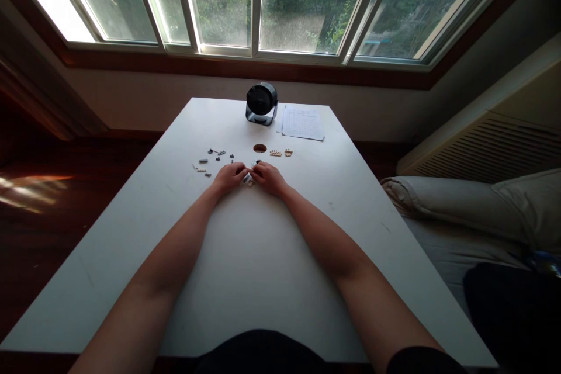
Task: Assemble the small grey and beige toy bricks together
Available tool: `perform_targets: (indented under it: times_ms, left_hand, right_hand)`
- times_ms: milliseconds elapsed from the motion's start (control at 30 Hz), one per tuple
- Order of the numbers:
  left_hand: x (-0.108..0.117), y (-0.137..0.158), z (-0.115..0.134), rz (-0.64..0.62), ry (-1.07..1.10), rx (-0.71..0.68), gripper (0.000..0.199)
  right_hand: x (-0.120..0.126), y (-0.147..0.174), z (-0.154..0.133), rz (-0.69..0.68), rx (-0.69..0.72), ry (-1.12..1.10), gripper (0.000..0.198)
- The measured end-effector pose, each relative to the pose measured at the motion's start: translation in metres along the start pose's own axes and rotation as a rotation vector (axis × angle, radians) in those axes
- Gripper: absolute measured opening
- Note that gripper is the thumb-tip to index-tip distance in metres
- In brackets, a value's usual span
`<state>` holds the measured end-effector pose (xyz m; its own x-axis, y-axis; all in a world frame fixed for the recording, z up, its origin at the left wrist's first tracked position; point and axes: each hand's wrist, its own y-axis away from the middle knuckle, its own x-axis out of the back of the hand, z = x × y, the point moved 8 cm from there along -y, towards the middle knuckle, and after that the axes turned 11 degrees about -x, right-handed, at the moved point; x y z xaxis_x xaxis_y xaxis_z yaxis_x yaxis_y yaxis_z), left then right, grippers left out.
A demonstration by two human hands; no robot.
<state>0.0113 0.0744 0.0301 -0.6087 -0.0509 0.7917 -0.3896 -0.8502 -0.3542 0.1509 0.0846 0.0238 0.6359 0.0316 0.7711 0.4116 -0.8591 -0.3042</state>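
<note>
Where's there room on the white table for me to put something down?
Between the left forearm and right forearm, the white table has a big bare patch. There's also room outside each forearm, toward the side edges. It's crowded around the left hand and right hand: grey pieces to the left, tan pieces beyond the right.

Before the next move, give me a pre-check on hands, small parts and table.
1. Both hands visible: ok, left hand and right hand close together over the white table.
2. Secure grip on a part: cannot tell, fingers hide it.
3. Tan pieces uncovered: ok, beyond the right hand.
4. Parts well away from the table hole: not ok, tan pieces lie just right of it.
5. Paper clear of hands: ok, at the far end near the black fan.
</note>
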Motion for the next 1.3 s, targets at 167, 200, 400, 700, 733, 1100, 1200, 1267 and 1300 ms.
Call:
perform_targets:
  times_ms: [167, 200, 400, 700, 733, 1100, 1200, 1267, 1300]
  left_hand:
    - [0.0005, 0.0004, 0.0003, 0.000, -0.003, 0.010, 0.032]
    - [0.0006, 0.0005, 0.0003, 0.000, 0.000, 0.010, 0.031]
    - [0.0010, 0.0004, 0.0010, 0.002, 0.015, 0.001, 0.031]
    - [0.0018, 0.0005, 0.0016, 0.002, 0.003, 0.008, 0.032]
    - [0.0016, 0.0006, 0.0014, 0.003, 0.003, 0.009, 0.032]
    - [0.0007, -0.0001, 0.0012, -0.002, 0.001, -0.012, 0.033]
    - [0.0004, -0.0003, 0.0007, -0.003, -0.003, -0.015, 0.033]
    - [-0.0001, -0.0003, 0.0003, -0.006, -0.003, -0.015, 0.033]
    - [-0.0003, -0.0003, 0.0001, -0.007, -0.004, -0.014, 0.033]
  right_hand:
    - [-0.0013, -0.0005, 0.0012, 0.001, 0.001, -0.003, 0.017]
    - [-0.0017, -0.0007, 0.0016, 0.002, 0.002, -0.003, 0.017]
    - [-0.0011, -0.0006, 0.0008, 0.012, 0.006, -0.009, 0.016]
    - [-0.0011, -0.0013, 0.0012, 0.000, -0.009, 0.001, 0.016]
    - [-0.0014, -0.0014, 0.0015, 0.002, -0.007, 0.002, 0.016]
    - [-0.0005, -0.0011, 0.0007, 0.010, 0.012, -0.009, 0.016]
    - [-0.0008, -0.0013, 0.0006, 0.001, 0.002, 0.001, 0.017]
    - [-0.0011, -0.0014, 0.0009, -0.003, -0.004, 0.007, 0.017]
    - [-0.0012, -0.0013, 0.0009, -0.004, -0.006, 0.007, 0.017]
